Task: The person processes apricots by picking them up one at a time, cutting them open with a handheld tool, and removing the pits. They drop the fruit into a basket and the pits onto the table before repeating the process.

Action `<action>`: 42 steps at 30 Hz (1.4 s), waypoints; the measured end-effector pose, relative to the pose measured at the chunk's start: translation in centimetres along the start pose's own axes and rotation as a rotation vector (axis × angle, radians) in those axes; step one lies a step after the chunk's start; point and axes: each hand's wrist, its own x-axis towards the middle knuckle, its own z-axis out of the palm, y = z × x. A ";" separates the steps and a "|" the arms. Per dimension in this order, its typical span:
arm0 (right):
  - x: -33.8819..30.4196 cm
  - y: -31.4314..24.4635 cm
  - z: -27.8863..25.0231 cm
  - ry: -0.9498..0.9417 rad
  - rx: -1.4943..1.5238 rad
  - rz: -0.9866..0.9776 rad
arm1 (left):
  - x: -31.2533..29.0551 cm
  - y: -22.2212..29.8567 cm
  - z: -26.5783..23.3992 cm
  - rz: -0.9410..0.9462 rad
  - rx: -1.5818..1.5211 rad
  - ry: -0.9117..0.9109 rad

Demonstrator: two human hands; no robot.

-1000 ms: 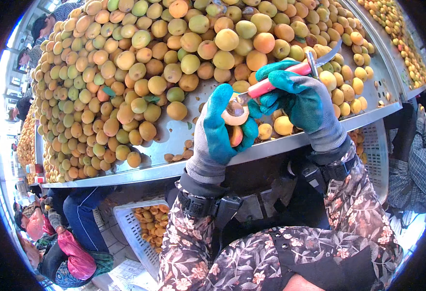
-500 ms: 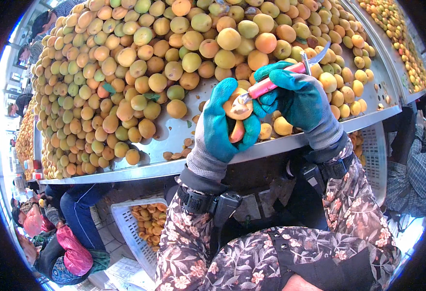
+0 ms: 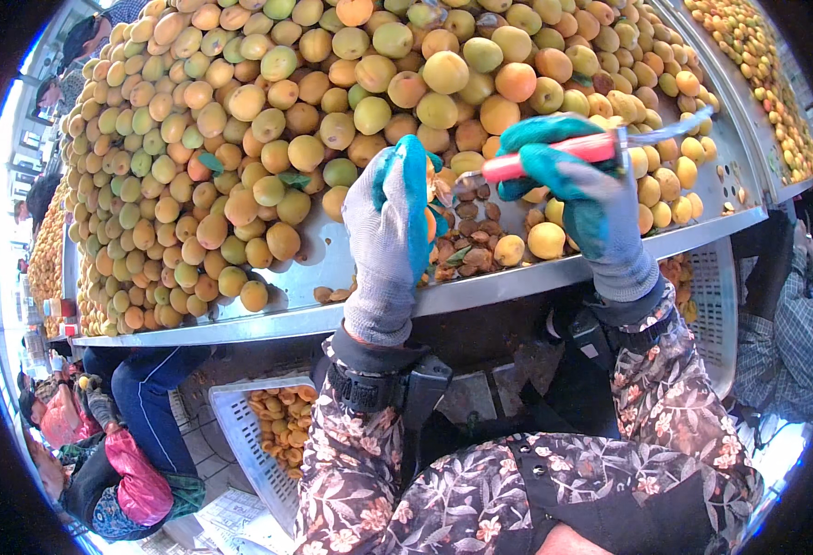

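Observation:
My right hand [image 3: 584,190], in a teal-coated grey glove, is closed around the pink-red handle of a knife [image 3: 506,167]. The knife's curved blade points right, blurred by motion; a small metal tip sticks out at the handle's left end. My left hand [image 3: 386,217], gloved the same way, is turned with its back toward me and its fingers curled. Bits of a cut apricot [image 3: 438,222] show past its right edge; the rest of that fruit is hidden. Between and beyond the hands, brown apricot pits [image 3: 476,229] lie on the metal table [image 3: 508,286].
A big heap of apricots [image 3: 240,139] covers the table behind my hands. Below its edge stands a white crate [image 3: 240,435] of apricot halves at left, another white crate [image 3: 716,305] at right. A seated person [image 3: 147,416] is at left, another person's checked clothing [image 3: 781,361] at right.
My left hand has rolled over, turning its back toward me and hiding most of the fruit. My right hand has drawn the knife away to the right, uncovering the pits.

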 end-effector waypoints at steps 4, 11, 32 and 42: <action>0.5 1.5 -1.6 -0.058 -0.202 -0.040 | 0.3 1.5 0.3 -0.262 -0.188 -0.106; 0.2 1.1 -1.5 0.049 -0.068 0.024 | -0.5 -1.4 -0.7 0.183 0.067 -0.061; -0.4 1.6 -2.1 -0.009 -0.095 -0.154 | -1.4 3.7 -8.1 0.169 0.300 0.013; -0.7 1.7 -2.1 -0.070 -0.090 -0.132 | -14.0 6.0 -21.0 -0.357 1.293 -0.099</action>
